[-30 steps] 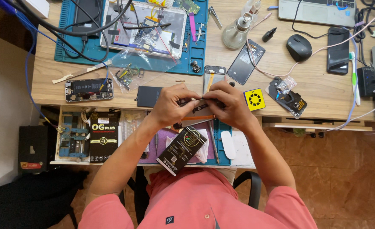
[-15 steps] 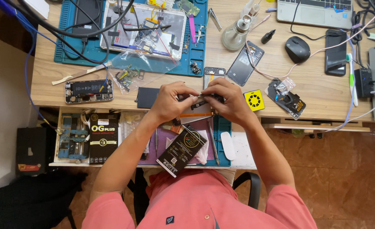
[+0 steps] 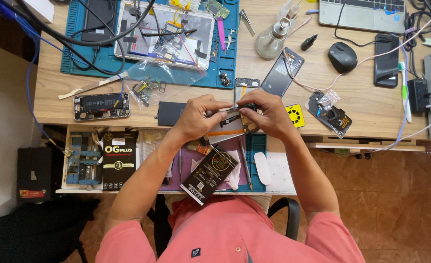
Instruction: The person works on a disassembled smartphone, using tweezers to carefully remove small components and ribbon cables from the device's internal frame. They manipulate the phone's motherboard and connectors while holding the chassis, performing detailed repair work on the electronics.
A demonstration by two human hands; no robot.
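Observation:
Both my hands hold an opened phone body (image 3: pixel 232 124) above the front edge of the wooden desk (image 3: pixel 362 102). My left hand (image 3: pixel 196 118) grips its left end. My right hand (image 3: pixel 269 114) pinches its upper right part with fingertips on the exposed board. A black battery package (image 3: pixel 209 174) lies tilted on the pull-out tray just below my hands. A dark flat part (image 3: pixel 169 113) rests on the desk left of my left hand.
A blue work mat (image 3: pixel 79 61) with a dismantled tablet (image 3: pixel 169 31) and cables lies at the back. An open phone (image 3: pixel 102 106), glass bottle (image 3: pixel 272 39), phone back cover (image 3: pixel 282 78), mouse (image 3: pixel 342 57), black phone (image 3: pixel 386 60) and laptop (image 3: pixel 362 12) sit around. The tray (image 3: pixel 276 173) holds tools and boxes.
My hands stay on the phone body with only small finger shifts. The view has moved slightly; nothing else has moved.

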